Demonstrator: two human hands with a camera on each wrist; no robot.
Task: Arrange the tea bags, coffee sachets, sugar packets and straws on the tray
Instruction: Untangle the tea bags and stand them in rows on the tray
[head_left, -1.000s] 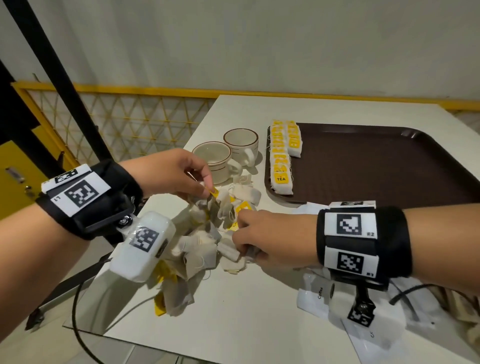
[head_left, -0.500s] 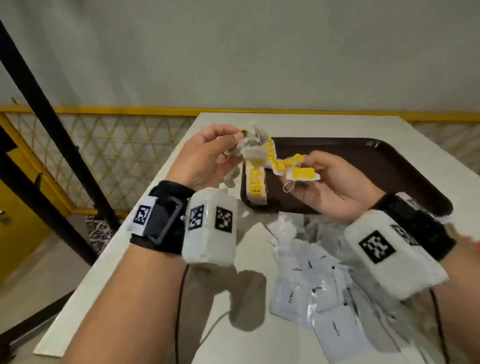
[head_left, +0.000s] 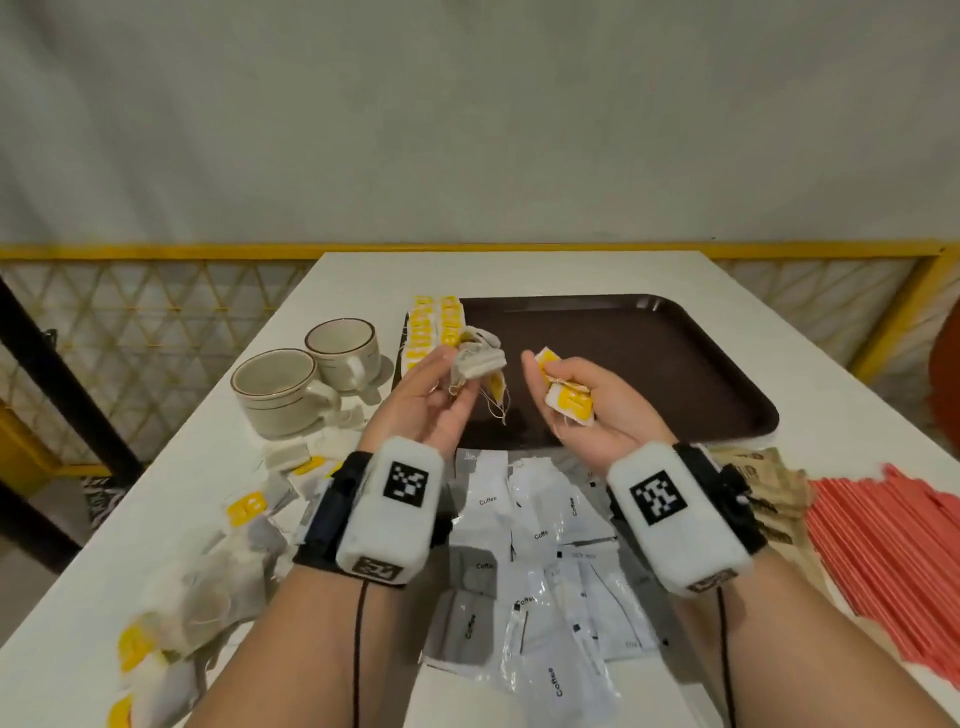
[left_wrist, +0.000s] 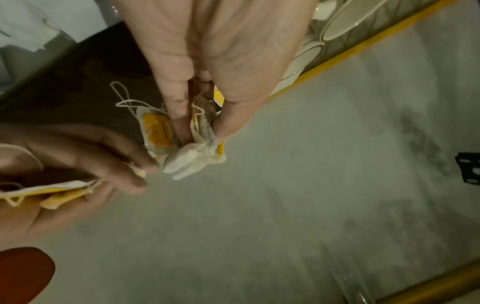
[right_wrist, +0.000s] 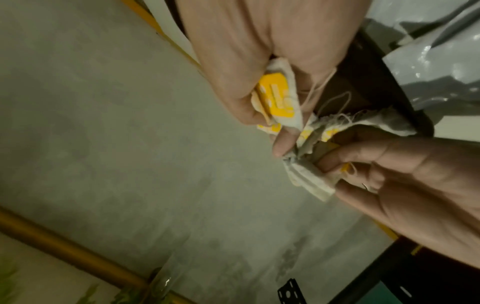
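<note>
**Tea bags held in both hands above the tray's near edge**

Yellow-tagged tea bags are held in both hands at frame centre of the head view. The left hand (head_left: 434, 400) is clenched round a crumpled bunch of tea bags (head_left: 478, 358), strings dangling below. The right hand (head_left: 587, 410) is curled round a flatter stack of bags (head_left: 569, 397), yellow tags up. Both grips are occupied; neither is released.

The brown tray (head_left: 675, 364) lies at centre right on the white desk (head_left: 332, 291). Two rows of tea bags (head_left: 434, 325) are already laid along its left edge. Loose tea bags (head_left: 228, 587) remain at lower left, coffee sachets (head_left: 540, 561) at lower centre, brown packets (head_left: 758, 483) and red straws (head_left: 883, 545) at right.

Risks, judged: the dangling strings look tangled, so one bag pulled free could drag others out of the left-hand bunch. A dropped bag or trailing string could disturb the laid rows.

View differences: in the left wrist view, looped strings (left_wrist: 124, 98) are seen against the tray. In the right wrist view, fingertips of both hands appear to meet at the bunch, whereas the head view shows a gap between the hands. Only the head view shows the rows, cups (head_left: 311, 374) and unsorted supplies.
</note>
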